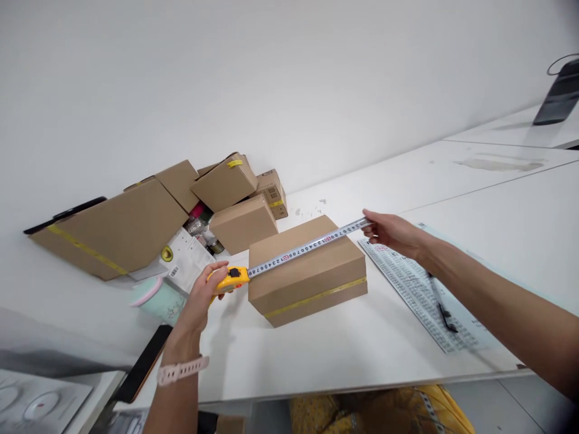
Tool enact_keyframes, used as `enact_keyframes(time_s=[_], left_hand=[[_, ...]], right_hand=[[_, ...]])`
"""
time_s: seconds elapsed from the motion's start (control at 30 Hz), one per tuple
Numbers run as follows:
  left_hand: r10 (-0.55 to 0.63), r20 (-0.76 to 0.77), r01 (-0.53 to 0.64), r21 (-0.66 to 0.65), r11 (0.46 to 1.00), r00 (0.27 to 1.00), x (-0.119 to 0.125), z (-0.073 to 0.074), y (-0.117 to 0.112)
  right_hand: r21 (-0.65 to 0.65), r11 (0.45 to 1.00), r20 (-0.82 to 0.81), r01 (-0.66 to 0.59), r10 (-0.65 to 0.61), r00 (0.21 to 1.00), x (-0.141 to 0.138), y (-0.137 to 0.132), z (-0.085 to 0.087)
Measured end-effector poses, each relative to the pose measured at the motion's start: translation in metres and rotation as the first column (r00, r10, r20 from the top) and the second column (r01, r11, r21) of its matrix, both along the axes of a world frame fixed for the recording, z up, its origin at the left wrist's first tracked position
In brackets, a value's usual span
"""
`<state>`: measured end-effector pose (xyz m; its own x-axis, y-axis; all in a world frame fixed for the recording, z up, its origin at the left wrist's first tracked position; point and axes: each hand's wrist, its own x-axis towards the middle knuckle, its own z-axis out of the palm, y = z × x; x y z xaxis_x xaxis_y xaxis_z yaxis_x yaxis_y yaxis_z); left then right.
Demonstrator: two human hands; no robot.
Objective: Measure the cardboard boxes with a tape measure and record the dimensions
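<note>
A yellow tape measure (234,277) is gripped by its case in my left hand (207,292), just off the left end of a closed cardboard box (312,265). Its silver blade stretches over the top of the box to the right. My right hand (391,232) pinches the blade's free end beyond the box's right edge. A strip of yellow tape runs along the front side of the box. Whether the blade touches the box top I cannot tell.
Several cardboard boxes (244,223) are piled at the back left by the wall. A mint cup (158,299) with a pink rim stands left of my left hand. Under my right forearm lie a printed sheet (407,289) and a black pen (446,316) on the white table (344,355).
</note>
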<state>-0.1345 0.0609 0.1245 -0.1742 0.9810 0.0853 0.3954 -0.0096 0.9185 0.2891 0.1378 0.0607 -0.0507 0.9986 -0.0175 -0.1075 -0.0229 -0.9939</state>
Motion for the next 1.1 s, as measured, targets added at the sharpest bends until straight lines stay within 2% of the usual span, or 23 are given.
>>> enact_keyframes(time_s=[0.07,0.17,0.33,0.53,0.8,0.9,1.0,1.1], left_hand=[[-0.031,-0.004,0.030,-0.049,0.998,1.000,-0.011,0.001,0.017],[-0.073,0.003,0.073,-0.118,0.990,0.997,-0.023,-0.005,0.030],[-0.068,0.044,0.076,-0.211,0.975,0.997,-0.030,-0.014,0.041],[-0.007,0.077,0.028,-0.267,0.963,0.997,-0.025,-0.014,0.048],[-0.018,0.110,0.043,-0.229,0.972,0.994,-0.019,-0.013,0.040],[-0.029,0.118,0.048,-0.161,0.986,0.993,-0.015,-0.005,0.034],[-0.073,0.149,0.085,-0.077,0.993,0.986,-0.005,0.009,0.014],[-0.198,0.224,0.223,-0.096,0.970,0.954,0.019,0.012,-0.024]], right_hand=[[-0.028,1.000,0.068,0.009,-0.007,0.998,-0.013,0.020,-0.007],[-0.049,0.999,0.158,0.021,-0.013,0.987,-0.031,0.031,-0.016],[-0.060,0.998,0.288,-0.031,0.047,0.956,-0.044,0.025,-0.016],[-0.061,0.995,0.401,-0.075,0.093,0.911,-0.046,0.023,-0.016],[0.014,0.990,0.430,-0.143,0.123,0.894,-0.048,0.015,-0.010],[0.063,0.991,0.571,-0.117,0.060,0.819,-0.046,0.022,-0.007],[0.109,0.988,0.703,-0.108,0.000,0.711,-0.037,0.031,0.003],[0.203,0.976,0.648,-0.074,-0.077,0.758,-0.029,0.036,0.023]])
